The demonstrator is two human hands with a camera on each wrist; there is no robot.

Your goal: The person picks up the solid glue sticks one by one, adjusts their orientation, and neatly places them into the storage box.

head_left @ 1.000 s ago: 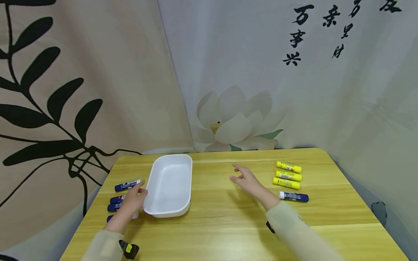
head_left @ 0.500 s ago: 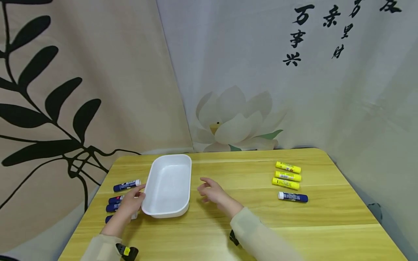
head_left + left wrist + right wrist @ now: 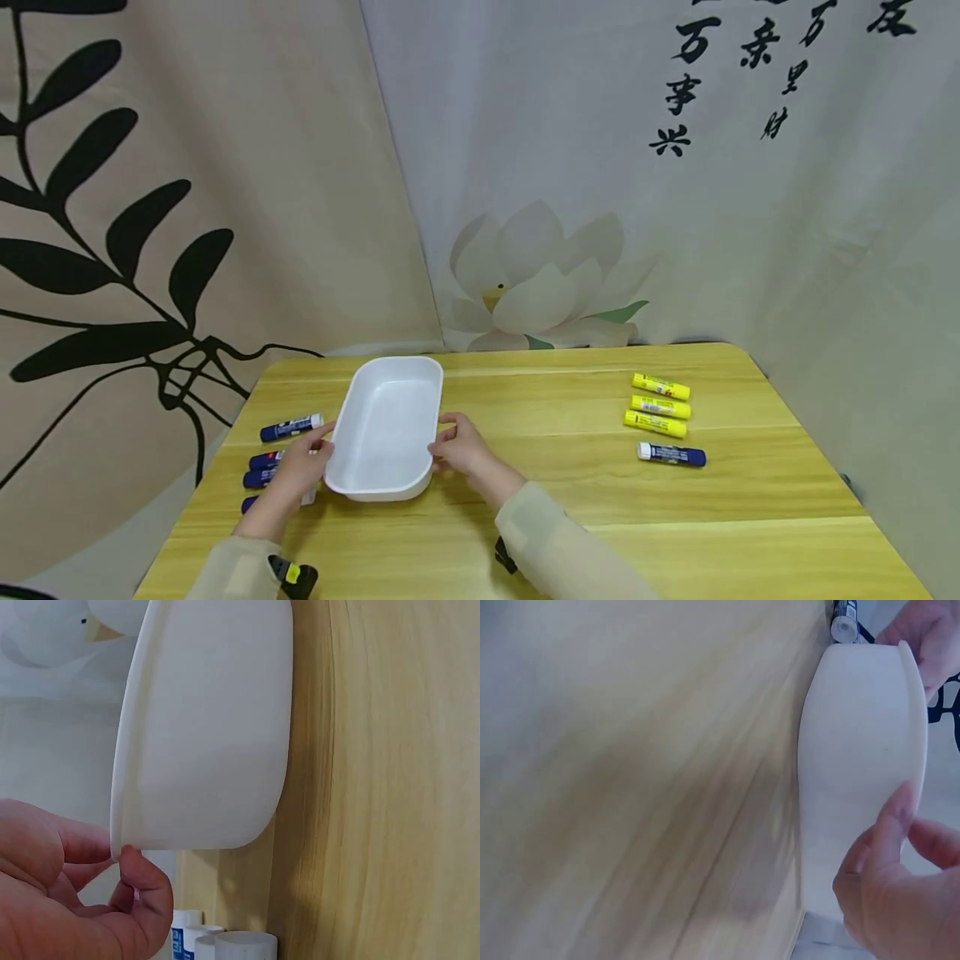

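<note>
A white plastic tray [image 3: 386, 425] with a raised rim stands on the wooden table, hollow and with nothing in it. At its left rim my left hand [image 3: 302, 467] pinches the edge; the left wrist view shows thumb and finger meeting on the rim of the tray [image 3: 210, 735]. On the opposite side my right hand [image 3: 467, 450] grips the right rim. Seen from the right wrist, fingers of that hand [image 3: 900, 892] lie on both sides of the edge. Beside my left hand lie several blue glue sticks [image 3: 291, 427], partly covered by the hand and forearm.
Three yellow glue sticks [image 3: 657, 406] lie in a column at the right of the table [image 3: 570, 533], with a blue glue stick [image 3: 671, 454] with a white cap just in front of them. A printed curtain [image 3: 562, 167] hangs behind the table's back edge.
My right hand has moved left across the table, from near the yellow glue sticks to the tray's right rim, and now grips it. My left hand has shifted slightly onto the left rim.
</note>
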